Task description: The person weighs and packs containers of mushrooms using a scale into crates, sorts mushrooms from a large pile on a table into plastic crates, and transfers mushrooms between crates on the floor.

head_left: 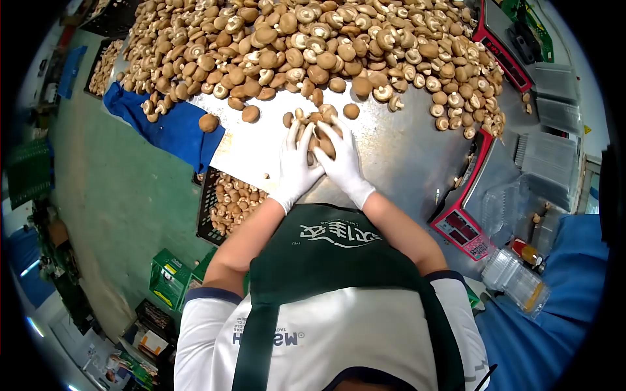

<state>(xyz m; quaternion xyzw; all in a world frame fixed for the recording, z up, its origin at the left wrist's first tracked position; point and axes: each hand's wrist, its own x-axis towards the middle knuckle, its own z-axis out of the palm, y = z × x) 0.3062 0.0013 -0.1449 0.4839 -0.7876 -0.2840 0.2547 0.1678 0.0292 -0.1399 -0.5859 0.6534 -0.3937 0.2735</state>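
Observation:
Both my hands wear white gloves and meet over the metal table near its front edge. My left hand (297, 162) and my right hand (340, 156) cup a small cluster of brown mushrooms (324, 144) between them, with fingers pointing away from me. The fingers are curved round the mushrooms, and the palms are close together at the heels. A few mushrooms show just beyond the fingertips. Behind them a large heap of mushrooms (287, 45) covers the back of the table (391, 150).
A black crate of mushrooms (233, 203) stands below the table's left front edge. Blue cloth (163, 127) hangs over the left edge. Two red scales (462, 228) (505, 55), stacked clear plastic trays (548, 163) and clear boxes (515, 280) are at the right.

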